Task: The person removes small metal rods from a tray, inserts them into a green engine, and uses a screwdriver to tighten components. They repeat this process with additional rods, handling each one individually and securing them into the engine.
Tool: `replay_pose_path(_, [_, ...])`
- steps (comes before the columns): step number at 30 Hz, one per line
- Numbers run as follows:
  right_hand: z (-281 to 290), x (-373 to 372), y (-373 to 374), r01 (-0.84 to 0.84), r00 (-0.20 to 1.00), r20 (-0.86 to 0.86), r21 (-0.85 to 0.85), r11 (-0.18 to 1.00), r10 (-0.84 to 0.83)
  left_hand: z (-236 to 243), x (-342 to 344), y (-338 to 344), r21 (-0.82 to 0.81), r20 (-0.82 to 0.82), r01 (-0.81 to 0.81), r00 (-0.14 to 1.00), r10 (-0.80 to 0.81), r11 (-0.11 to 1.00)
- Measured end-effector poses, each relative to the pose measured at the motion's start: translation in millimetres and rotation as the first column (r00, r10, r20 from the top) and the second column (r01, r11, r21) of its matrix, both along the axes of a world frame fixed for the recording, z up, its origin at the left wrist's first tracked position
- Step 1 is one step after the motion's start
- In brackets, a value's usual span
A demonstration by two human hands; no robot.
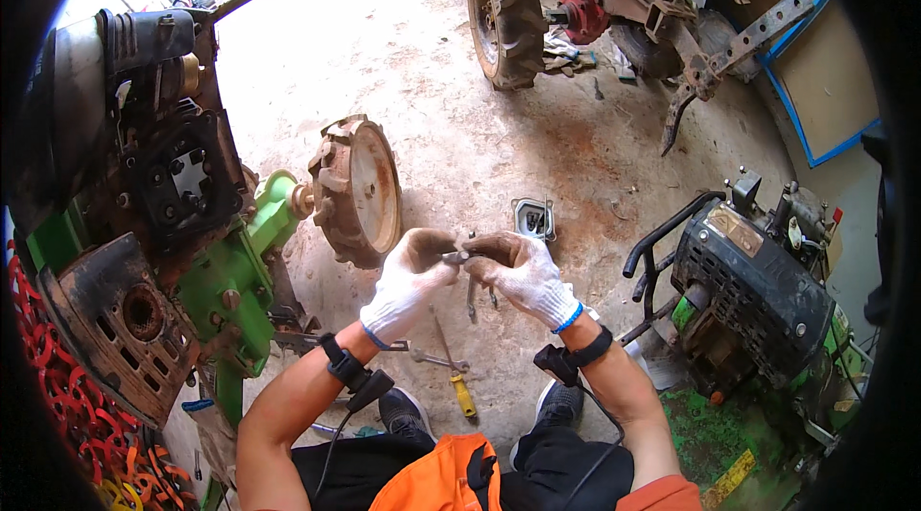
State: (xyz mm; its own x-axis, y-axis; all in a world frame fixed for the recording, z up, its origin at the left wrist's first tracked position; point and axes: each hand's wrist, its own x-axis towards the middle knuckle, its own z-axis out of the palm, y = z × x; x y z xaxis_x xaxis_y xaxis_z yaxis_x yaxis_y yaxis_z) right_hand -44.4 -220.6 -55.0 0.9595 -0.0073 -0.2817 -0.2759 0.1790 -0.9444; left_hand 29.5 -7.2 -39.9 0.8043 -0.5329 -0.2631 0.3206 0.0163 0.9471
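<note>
My left hand (408, 285) and my right hand (518, 276), both in soiled white knit gloves, meet near the middle of the view, fingers closed on a small dark metal part (456, 258). Its exact shape is unclear. Below them, on the concrete floor, lie a yellow-handled screwdriver (462, 394), a wrench (436, 359) and other metal tools. A small metal tray (532, 207) with parts in it sits just beyond my hands.
A green machine (221, 290) with a treaded wheel (369, 190) stands left, beside red and orange curved pieces (48, 348). A black engine (739, 285) is on the right. A red tiller (585, 7) stands at the back, near a blue-edged board (820, 79).
</note>
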Motion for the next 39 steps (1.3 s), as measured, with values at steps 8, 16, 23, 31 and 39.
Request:
replay_pose_path(8, [-2.4,-9.7,-1.0,0.053,0.986,0.153,0.119,0.991,-0.071,21.3,-2.0,-5.8,0.046,-0.008,0.104,0.995,-0.104,0.993])
replay_pose_path(16, [0.7,-7.1,-9.5,0.049,0.994,0.093,0.142,0.989,-0.062,25.7,-2.3,-6.0,-0.157,-0.236,-0.006,0.971,-0.031,0.988])
replay_pose_path(23, [6.8,-8.9,-17.8,-0.003,0.984,0.174,0.272,0.962,-0.046,49.0,-4.5,-5.0,0.081,0.042,0.086,0.995,-0.090,0.993])
replay_pose_path(31, [56.0,-25.9,-21.1,-0.105,0.825,0.565,0.206,0.973,-0.031,109.5,-44.5,-7.8,-0.062,0.268,0.050,0.963,-0.032,0.997])
replay_pose_path(39, [81.0,-29.8,-24.0,-0.091,0.783,0.620,0.034,0.995,0.050,129.1,-55.0,-12.4,-0.101,0.166,0.037,0.986,-0.019,0.994])
